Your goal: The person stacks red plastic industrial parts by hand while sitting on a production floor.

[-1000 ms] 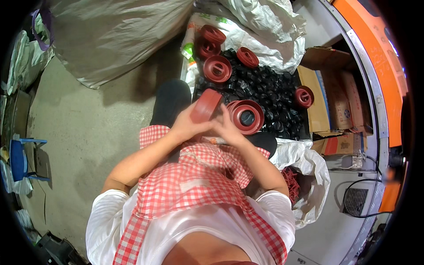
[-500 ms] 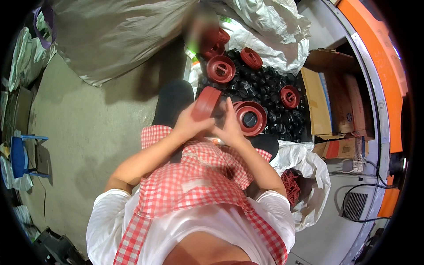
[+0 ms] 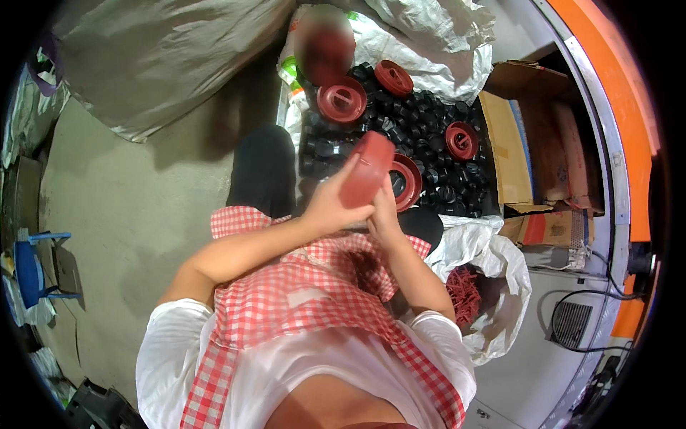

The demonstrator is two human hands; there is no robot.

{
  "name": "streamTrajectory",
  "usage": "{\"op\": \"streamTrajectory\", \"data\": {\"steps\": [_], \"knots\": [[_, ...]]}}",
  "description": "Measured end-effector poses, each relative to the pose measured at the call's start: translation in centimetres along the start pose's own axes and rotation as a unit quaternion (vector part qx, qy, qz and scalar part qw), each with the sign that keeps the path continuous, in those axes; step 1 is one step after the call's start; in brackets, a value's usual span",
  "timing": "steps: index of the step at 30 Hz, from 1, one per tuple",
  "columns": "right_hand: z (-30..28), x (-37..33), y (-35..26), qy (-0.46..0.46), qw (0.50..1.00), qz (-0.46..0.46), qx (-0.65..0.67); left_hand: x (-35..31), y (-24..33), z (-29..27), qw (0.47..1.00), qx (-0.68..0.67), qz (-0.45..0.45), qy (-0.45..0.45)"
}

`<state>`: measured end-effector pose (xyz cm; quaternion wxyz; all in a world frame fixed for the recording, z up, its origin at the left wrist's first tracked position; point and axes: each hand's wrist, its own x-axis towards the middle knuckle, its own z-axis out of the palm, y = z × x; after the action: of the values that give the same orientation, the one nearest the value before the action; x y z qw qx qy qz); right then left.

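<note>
In front of my lap, my left hand [image 3: 331, 206] grips a dark red round plastic lid [image 3: 369, 166], turned up on its edge and slightly blurred. My right hand [image 3: 384, 209] is closed against the lid's lower right side, its fingertips partly hidden behind it. Just beyond my right hand, another red lid [image 3: 411, 179] lies with a black cap in its middle. More red lids rest farther off: one [image 3: 341, 99] at the left, one [image 3: 394, 77] at the back, one [image 3: 461, 141] at the right. Beneath them spreads a heap of small black caps [image 3: 446, 175].
A white sack [image 3: 511, 286] holding thin red scraps [image 3: 464, 294] stands to my right. Beyond it are cardboard boxes [image 3: 509, 150] and a grey machine cabinet [image 3: 532, 322]. A large pale sack [image 3: 171, 57] fills the far left. A blue stool [image 3: 30, 268] is at the left.
The lid in my left hand has moved right and tilted. My right hand, with fingers apart before, has closed in against it. The whole view has shifted slightly.
</note>
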<state>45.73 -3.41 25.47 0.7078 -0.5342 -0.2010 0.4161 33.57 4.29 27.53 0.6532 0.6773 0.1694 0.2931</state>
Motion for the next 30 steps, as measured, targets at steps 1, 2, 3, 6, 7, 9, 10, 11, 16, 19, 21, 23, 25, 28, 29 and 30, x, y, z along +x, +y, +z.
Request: {"op": "streamTrajectory", "data": {"steps": [1, 2, 3, 6, 7, 9, 10, 11, 16, 19, 21, 23, 25, 28, 29, 30], "knots": [[0.3, -0.3, -1.3, 0.025, 0.998, 0.03, 0.056, 0.6, -0.5, 0.5, 0.996, 0.057, 0.067, -0.001], [-0.4, 0.0, -2.1, 0.097, 0.994, 0.04, 0.022, 1.2, -1.2, 1.1, 0.985, 0.114, 0.133, -0.005], [-1.8, 0.3, -2.6, 0.088, 0.994, 0.001, 0.061, 1.9, -1.5, 1.4, 0.966, 0.172, 0.196, -0.008], [-5.0, 0.9, -4.7, 0.081, 0.964, -0.22, -0.125, 5.1, -6.1, 2.5, 0.991, -0.045, 0.063, 0.105], [-4.8, 0.7, -5.6, 0.109, 0.935, -0.266, -0.207, 6.2, -8.5, 3.0, 0.974, -0.14, -0.015, 0.176], [-8.4, 0.9, -4.3, 0.16, 0.781, -0.344, -0.497, 8.7, -11.6, 3.1, 0.955, -0.067, -0.157, 0.242], [-8.6, 1.2, -3.6, 0.131, 0.731, -0.312, -0.593, 9.6, -14.3, 2.9, 0.949, -0.073, -0.217, 0.216], [-8.6, 1.5, -2.5, 0.098, 0.671, -0.277, -0.68, 10.0, -17.4, 2.6, 0.939, -0.079, -0.276, 0.19], [-11.7, 2.8, 0.8, 0.08, 0.712, -0.138, -0.684, 10.6, -21.0, 5.2, 0.885, -0.127, -0.439, 0.087], [-12.4, 4.1, 0.2, 0.09, 0.746, -0.138, -0.646, 9.8, -26.5, 6.4, 0.832, -0.352, -0.426, 0.057], [-14.3, 4.3, 0.3, 0.136, 0.787, -0.11, -0.592, 10.1, -25.2, 6.5, 0.836, -0.358, -0.416, 0.003], [-16.0, 4.7, 0.2, 0.169, 0.832, -0.091, -0.521, 10.3, -23.5, 6.9, 0.838, -0.362, -0.409, -0.016], [-17.5, 4.9, 0.3, 0.232, 0.858, -0.062, -0.455, 10.3, -22.5, 7.3, 0.84, -0.364, -0.402, 0.002], [-21.2, 5.1, 1.3, 0.254, 0.881, -0.025, -0.398, 11.9, -21.3, 7.1, 0.827, -0.285, -0.482, -0.05], [-22.0, 5.6, 1.5, 0.25, 0.884, -0.028, -0.394, 12.0, -23.3, 7.5, 0.836, -0.287, -0.467, -0.033], [-22.2, 6.2, 1.6, 0.237, 0.866, -0.048, -0.437, 11.8, -26.8, 8.2, 0.845, -0.289, -0.45, -0.015]]}}
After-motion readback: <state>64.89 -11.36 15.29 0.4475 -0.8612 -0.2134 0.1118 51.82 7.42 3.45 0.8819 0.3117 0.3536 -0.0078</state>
